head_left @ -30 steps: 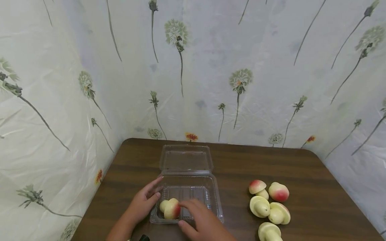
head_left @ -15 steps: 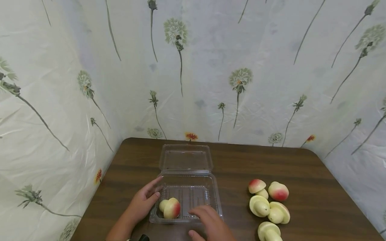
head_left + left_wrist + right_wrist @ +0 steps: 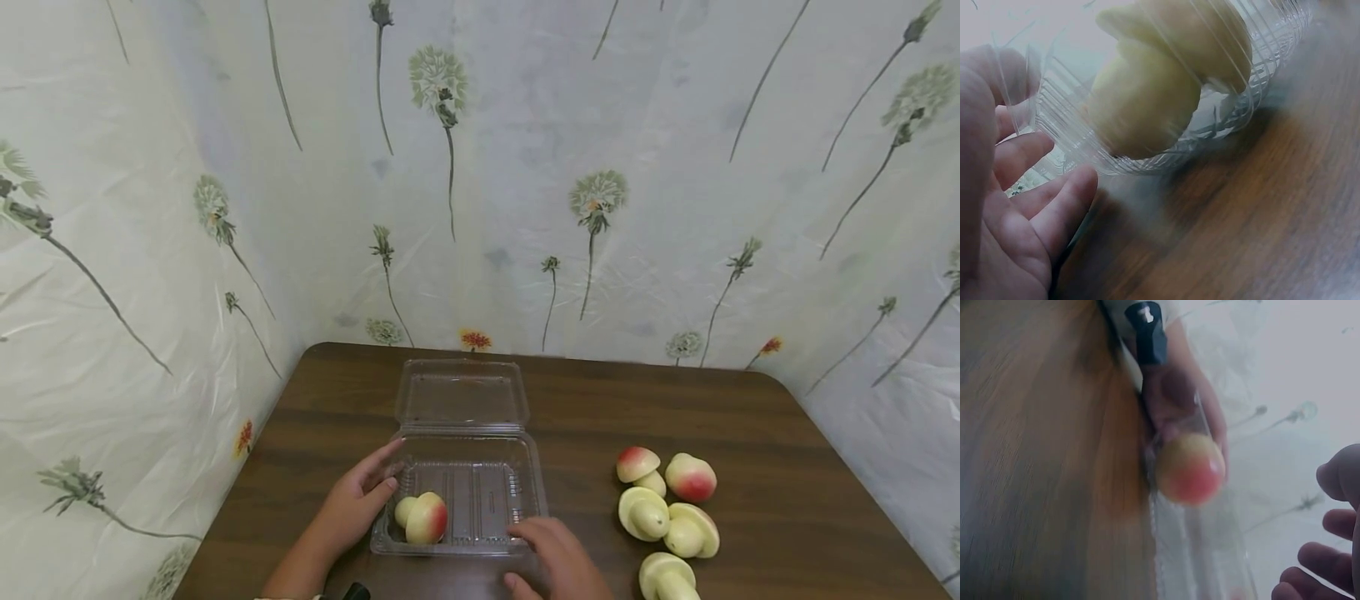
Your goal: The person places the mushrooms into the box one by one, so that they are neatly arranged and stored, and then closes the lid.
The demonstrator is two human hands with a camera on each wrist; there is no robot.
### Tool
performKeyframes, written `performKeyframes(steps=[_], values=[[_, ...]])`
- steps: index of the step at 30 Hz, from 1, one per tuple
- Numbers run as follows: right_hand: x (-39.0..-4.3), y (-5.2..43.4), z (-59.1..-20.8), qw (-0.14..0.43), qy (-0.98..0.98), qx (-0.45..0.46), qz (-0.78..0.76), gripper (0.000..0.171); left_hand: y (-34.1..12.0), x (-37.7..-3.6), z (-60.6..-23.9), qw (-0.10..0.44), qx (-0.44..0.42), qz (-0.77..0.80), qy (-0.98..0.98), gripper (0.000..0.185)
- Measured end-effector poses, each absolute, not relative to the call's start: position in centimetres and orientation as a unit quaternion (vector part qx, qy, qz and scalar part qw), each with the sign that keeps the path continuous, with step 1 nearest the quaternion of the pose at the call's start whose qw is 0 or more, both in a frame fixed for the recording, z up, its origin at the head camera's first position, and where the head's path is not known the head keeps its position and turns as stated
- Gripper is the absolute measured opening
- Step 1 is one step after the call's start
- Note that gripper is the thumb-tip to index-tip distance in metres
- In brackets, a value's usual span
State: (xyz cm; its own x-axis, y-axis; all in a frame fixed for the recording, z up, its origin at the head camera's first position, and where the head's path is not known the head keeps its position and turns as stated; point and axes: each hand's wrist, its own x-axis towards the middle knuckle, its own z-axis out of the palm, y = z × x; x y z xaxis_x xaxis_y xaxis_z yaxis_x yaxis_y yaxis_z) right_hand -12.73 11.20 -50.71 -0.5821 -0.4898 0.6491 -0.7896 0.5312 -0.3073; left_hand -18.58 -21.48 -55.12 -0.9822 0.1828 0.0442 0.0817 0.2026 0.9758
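Note:
A clear plastic clamshell container (image 3: 487,492) stands with its lid folded back on the table in the head view. One toy mushroom (image 3: 426,518), cream with a red cap, lies in its near left corner. My left hand (image 3: 356,504) holds the container's left wall, with thumb and fingers at the rim. In the left wrist view, the mushroom (image 3: 1147,100) shows blurred through the plastic beside the fingers (image 3: 1072,200). My right hand (image 3: 558,554) holds nothing and hovers by the container's near right corner. Its fingers (image 3: 1325,565) are loosely bent in the right wrist view.
Several more toy mushrooms (image 3: 667,529) lie grouped on the brown wooden table (image 3: 780,467), right of the container. The raised lid (image 3: 462,393) lies toward the back. A dandelion-patterned sheet (image 3: 510,167) hangs behind the table. A black object (image 3: 357,592) shows near the left wrist.
My right hand has let go of the mushroom in the container and moved right, to the near right corner. The left hand has kept its place.

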Motion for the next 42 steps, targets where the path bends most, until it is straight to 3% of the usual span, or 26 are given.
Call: performKeyframes(steps=[20,27,32,42], values=[[-13.4,16.5,-50.2,0.26,-0.901,0.257,0.233,0.062,-21.1,-18.9,-54.8,0.038,0.08,0.628,0.773,0.051],[-13.9,18.5,-51.1,0.32,-0.891,0.243,0.211,0.067,-21.7,-18.7,-55.1,0.039,0.093,0.621,0.777,0.052],[-13.7,19.6,-51.8,0.337,-0.893,0.217,0.205,0.055,-22.1,-18.3,-54.9,0.027,0.087,0.613,0.785,0.051],[-13.3,22.1,-52.0,0.371,-0.885,0.186,0.21,0.058,-21.6,-18.6,-55.0,0.04,0.083,0.619,0.78,0.051]])
